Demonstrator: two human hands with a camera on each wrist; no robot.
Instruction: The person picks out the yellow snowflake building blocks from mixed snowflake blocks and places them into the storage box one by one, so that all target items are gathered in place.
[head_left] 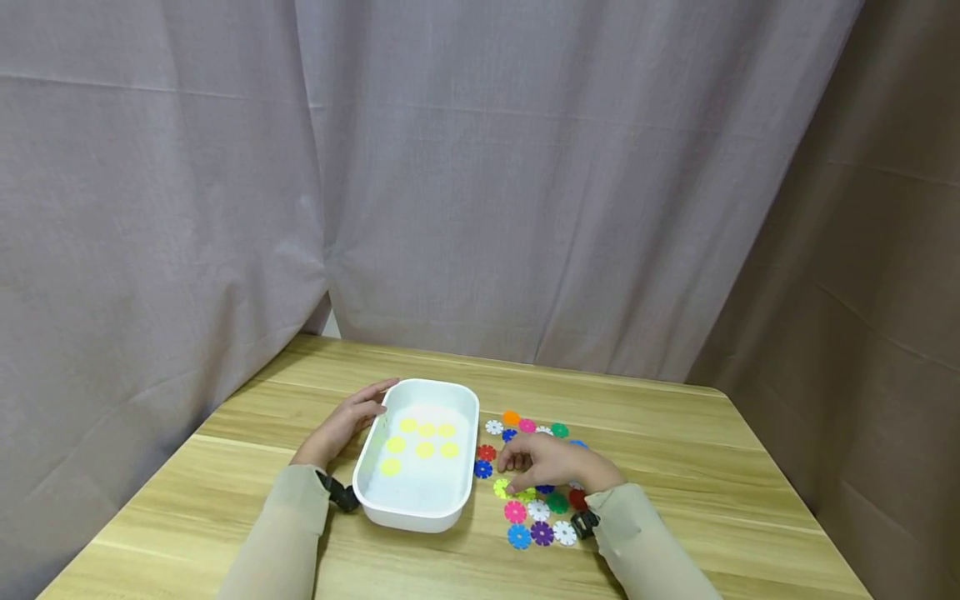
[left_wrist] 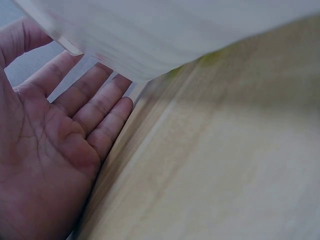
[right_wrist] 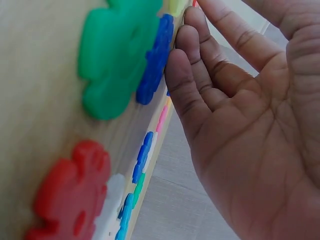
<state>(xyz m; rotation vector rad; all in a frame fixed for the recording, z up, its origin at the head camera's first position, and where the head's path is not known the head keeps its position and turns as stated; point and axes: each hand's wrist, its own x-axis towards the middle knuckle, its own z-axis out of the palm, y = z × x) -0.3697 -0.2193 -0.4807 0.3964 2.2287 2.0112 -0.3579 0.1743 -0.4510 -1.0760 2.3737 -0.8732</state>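
Observation:
My left hand (head_left: 351,423) rests at the left side of a white plastic tray (head_left: 415,521), thumb and fingertips at its rim. In the left wrist view its fingers (left_wrist: 105,107) lie fairly straight, their tips partly hidden by the tray wall. Inside the tray several yellow snowflake discs (head_left: 425,450) lie flat. My right hand (head_left: 551,458) hovers low over loose discs right of the tray. Its thumb tip is right at a yellow-green disc (head_left: 501,488), with a gap between thumb and index finger. Another yellow-green disc (head_left: 527,495) lies beside it, partly under the hand.
Plastic snowflake discs in several colours lie spread on the wooden table (head_left: 675,483), among them a purple disc (head_left: 542,533), an orange disc (head_left: 511,417) and a green disc (right_wrist: 120,55). Grey curtains (head_left: 525,208) hang behind the table and along both sides.

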